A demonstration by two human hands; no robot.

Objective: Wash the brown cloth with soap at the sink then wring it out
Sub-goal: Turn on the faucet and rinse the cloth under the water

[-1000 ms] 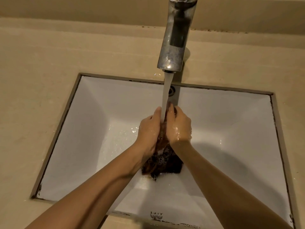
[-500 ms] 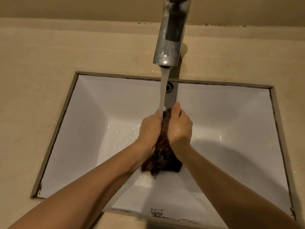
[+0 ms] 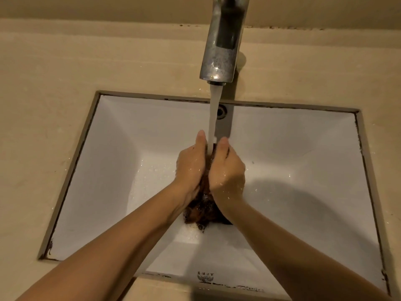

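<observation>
So we've got one sink (image 3: 112,161), white and rectangular, sunk into one beige counter (image 3: 43,94). Two bare arms come in from the bottom edge, both cut off below the elbow. Going left to right: our left hand (image 3: 191,166) is pressed flat against the left side of the cloth (image 3: 204,210), fingers stretched toward the tap (image 3: 223,40). One stream of water (image 3: 214,116) drops from the tap straight into the gap between our two hands and lands on top of the cloth. Our right hand (image 3: 227,170) curls around the cloth's right side, thumb up beside the stream. So both hands are squeezing the one cloth between them, over the middle of the basin.

Only one brown cloth, and most of it is buried between our palms. We just see a dark sliver up top and a wet, sudsy bunch hanging out below our wrists. How it's folded, we can't tell.

One overflow hole (image 3: 221,111) sits in the back wall, half behind the water. The tap's top is cut off by the frame. There's a small logo (image 3: 205,276) on the near rim, too blurry to read. The drain is hidden.
</observation>
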